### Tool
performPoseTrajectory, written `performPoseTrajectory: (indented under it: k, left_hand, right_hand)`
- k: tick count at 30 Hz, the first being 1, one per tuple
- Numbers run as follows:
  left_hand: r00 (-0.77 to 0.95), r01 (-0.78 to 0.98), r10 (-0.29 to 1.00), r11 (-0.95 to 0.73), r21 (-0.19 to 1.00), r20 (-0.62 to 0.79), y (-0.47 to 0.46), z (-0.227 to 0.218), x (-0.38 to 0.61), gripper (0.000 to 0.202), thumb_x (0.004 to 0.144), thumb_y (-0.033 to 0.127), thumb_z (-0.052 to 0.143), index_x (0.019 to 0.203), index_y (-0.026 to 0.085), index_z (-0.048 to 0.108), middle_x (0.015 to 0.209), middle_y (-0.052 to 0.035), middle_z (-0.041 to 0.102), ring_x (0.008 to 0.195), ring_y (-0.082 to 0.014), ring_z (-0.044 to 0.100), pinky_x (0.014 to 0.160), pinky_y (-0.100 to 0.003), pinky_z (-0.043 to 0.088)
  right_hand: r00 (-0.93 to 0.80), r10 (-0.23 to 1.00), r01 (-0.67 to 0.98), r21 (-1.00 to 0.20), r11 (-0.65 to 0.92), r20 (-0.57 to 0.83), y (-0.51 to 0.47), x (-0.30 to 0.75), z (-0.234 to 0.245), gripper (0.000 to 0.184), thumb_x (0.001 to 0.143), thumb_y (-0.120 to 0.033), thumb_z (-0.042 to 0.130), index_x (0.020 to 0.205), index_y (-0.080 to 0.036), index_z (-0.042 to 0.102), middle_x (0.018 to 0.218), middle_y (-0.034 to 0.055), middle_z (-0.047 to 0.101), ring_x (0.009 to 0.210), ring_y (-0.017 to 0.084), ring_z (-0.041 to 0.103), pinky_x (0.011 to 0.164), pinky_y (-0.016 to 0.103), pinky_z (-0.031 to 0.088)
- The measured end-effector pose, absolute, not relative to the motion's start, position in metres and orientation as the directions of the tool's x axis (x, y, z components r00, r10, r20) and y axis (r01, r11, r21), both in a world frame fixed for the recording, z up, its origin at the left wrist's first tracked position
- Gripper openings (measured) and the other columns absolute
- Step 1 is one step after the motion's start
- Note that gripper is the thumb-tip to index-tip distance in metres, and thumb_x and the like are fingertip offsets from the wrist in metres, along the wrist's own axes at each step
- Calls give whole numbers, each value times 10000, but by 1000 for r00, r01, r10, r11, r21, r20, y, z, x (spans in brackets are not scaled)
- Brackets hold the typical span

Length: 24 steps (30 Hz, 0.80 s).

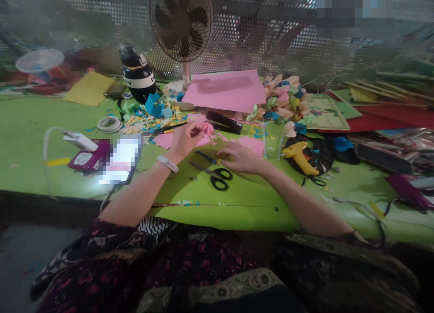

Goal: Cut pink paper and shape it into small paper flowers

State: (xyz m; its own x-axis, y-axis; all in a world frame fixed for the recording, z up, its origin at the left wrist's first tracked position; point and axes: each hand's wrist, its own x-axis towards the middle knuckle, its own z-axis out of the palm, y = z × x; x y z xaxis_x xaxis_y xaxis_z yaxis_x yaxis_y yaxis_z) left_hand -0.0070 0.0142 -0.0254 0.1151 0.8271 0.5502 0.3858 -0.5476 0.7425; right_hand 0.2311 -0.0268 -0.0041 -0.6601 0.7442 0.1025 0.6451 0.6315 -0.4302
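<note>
My left hand (185,139) is raised a little over the green table (30,132), fingers pinched on a small pink paper piece (207,128). A white watch band sits on that wrist. My right hand (239,157) rests low on the table, fingers curled over something small that I cannot make out. Black-handled scissors (217,176) lie just in front of both hands. Pink paper sheets (249,144) lie flat under and behind the hands.
A yellow glue gun (300,157) lies to the right. A lit phone (120,161) and charger sit at left, beside a tape roll (109,123). Behind stand a fan (181,21), a black bottle (137,76), a large pink sheet (225,89) and folded paper flowers (285,100).
</note>
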Motion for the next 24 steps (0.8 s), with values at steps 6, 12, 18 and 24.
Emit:
performPoseTrajectory:
  k: [6, 12, 18, 24]
  left_hand:
    - [141, 374, 818, -565, 735, 557, 13, -24, -7, 83, 853, 261, 667, 872, 186, 697, 812, -51, 757, 725, -165, 708, 708, -290, 574]
    - [158, 332, 821, -568, 753, 549, 9, -23, -5, 103, 828, 246, 698, 905, 178, 691, 895, -70, 767, 792, -171, 726, 738, -294, 593]
    - [206, 146, 837, -538, 830, 506, 1, -13, -1, 161, 797, 253, 734, 917, 158, 682, 893, -67, 763, 824, -168, 737, 782, -302, 608]
    - [187, 16, 884, -439, 898, 429, 4, -11, -2, 222, 709, 266, 800, 834, 167, 646, 821, -37, 721, 742, -139, 684, 713, -279, 572]
  right_hand:
    - [-655, 750, 645, -447, 619, 93, -27, 226, -8, 136, 923, -236, 611, 954, -210, 741, 1017, 92, 710, 1003, 240, 648, 914, 423, 520]
    - [-638, 763, 648, -465, 603, 101, -27, 225, -9, 148, 924, -176, 597, 929, -200, 742, 981, 92, 708, 956, 230, 643, 881, 412, 523]
    - [-613, 780, 658, -464, 593, 129, -27, 227, -7, 117, 906, -158, 606, 912, -163, 723, 936, 95, 700, 901, 219, 643, 825, 375, 511]
    - [-581, 794, 626, -525, 577, 180, -26, 231, -4, 94, 873, -141, 611, 867, -176, 699, 903, 70, 699, 797, 176, 626, 738, 312, 491]
